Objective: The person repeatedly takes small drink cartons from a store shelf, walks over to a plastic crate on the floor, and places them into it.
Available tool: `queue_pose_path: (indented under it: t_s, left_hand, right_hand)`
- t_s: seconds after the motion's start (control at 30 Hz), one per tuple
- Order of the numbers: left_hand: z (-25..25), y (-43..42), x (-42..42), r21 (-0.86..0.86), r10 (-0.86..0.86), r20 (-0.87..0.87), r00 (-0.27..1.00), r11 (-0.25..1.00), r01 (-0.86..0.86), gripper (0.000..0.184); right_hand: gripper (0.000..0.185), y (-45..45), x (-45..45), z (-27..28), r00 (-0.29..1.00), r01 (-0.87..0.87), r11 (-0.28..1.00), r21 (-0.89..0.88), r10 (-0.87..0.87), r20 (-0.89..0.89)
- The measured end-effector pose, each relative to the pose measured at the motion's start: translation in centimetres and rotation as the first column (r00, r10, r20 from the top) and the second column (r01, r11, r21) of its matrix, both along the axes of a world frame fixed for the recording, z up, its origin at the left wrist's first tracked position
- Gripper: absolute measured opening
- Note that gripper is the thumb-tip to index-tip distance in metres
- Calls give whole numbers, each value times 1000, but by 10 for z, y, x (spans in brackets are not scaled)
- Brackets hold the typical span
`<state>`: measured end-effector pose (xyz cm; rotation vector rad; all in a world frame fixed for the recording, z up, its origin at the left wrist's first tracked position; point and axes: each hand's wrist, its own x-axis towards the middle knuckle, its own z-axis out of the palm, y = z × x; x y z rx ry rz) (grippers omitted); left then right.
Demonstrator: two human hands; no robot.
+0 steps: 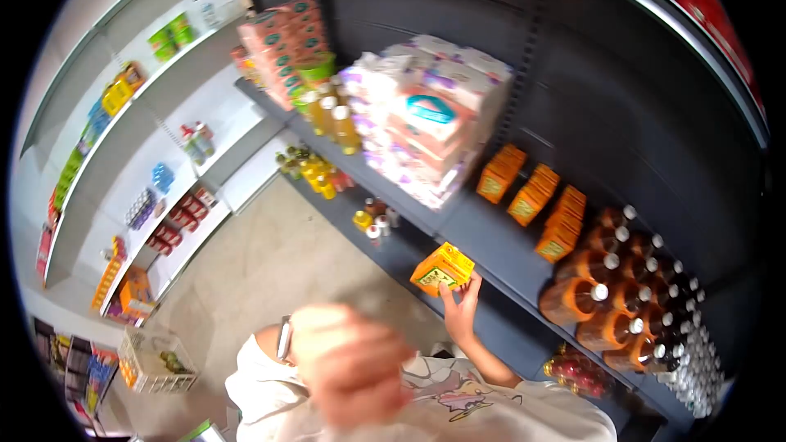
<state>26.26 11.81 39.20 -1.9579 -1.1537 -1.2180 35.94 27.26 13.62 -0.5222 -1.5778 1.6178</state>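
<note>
Right hand [463,304] grasping box [443,268], near shelf [490,234] edge. Left hand [352,367] blurred, close to camera, grip: can't tell. Bare shelf strip before 3 box rows [534,196]; open floor [246,254] left.

The box [442,268] is yellow-orange, the basket [164,384] white.

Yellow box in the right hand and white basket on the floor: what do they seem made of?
Yellow box: probably printed card, perhaps slightly glossy, with flat faces and straight edges. White basket: likely matte moulded plastic, given openwork walls.
</note>
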Motion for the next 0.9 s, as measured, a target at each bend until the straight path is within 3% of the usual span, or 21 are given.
queue_pose_path:
  t_s: [0.03,0.07,0.13,0.2,0.23,0.27,0.33,0.43,0.5,0.57,0.6,0.63,0.7,0.73,0.77,0.8,0.9]
  left_hand:
    - [-6,-15,-11,-58,90,51,995,995,-87,25]
    - [-16,-31,-23,-169,172,194,966,976,-140,32]
    - [-16,-63,-46,-308,341,222,913,913,-266,41]
    - [-31,-102,-63,-297,363,276,890,913,-280,44]
    - [-40,-122,-69,-292,376,302,876,911,-291,45]
    - [-47,-141,-75,-248,314,284,906,937,-247,46]
    - [-63,-175,-82,-157,188,232,954,976,-154,50]
    - [-112,-227,-78,-28,65,325,943,998,-59,57]
    - [-134,-262,-72,-27,5,493,870,1000,9,63]
    - [-165,-286,-56,-9,-131,741,659,979,204,74]
    - [-180,-299,-49,44,-188,837,513,959,280,80]
    - [-139,-297,-54,246,-384,886,262,865,437,86]
    - [-165,-329,-45,465,-400,884,-241,707,534,104]
    - [-171,-338,-47,502,-377,864,-333,682,531,102]
    - [-174,-342,-53,482,-364,875,-318,704,521,100]
    - [-177,-347,-65,431,-350,902,-252,747,506,98]
    - [-180,-364,-111,212,-264,959,100,907,364,93]
  right_hand:
    - [46,-20,-16,19,996,-73,997,14,74,-54]
    - [47,-42,-32,35,983,-146,989,37,149,-105]
    - [50,-79,-64,52,911,-284,946,155,317,-265]
    - [47,-128,-92,74,764,-389,906,165,418,-492]
    - [43,-141,-107,66,687,-416,845,335,534,-494]
    - [40,-150,-119,52,602,-422,761,493,642,-475]
    - [32,-183,-139,57,417,-429,666,611,746,-519]
    - [27,-255,-147,99,226,-493,717,492,652,-724]
    - [33,-301,-151,109,227,-525,761,382,558,-799]
    - [41,-331,-156,83,206,-588,748,307,505,-838]
    - [46,-343,-155,72,134,-670,687,280,483,-865]
    - [53,-354,-154,64,66,-744,618,255,448,-892]
    - [70,-371,-155,53,-161,-904,342,257,286,-945]
    - [68,-399,-167,81,-177,-897,384,216,137,-975]
    - [68,-406,-178,78,-182,-906,362,220,137,-974]
    - [67,-413,-189,73,-181,-844,455,283,256,-950]
    - [64,-438,-230,59,-107,-581,634,511,563,-820]
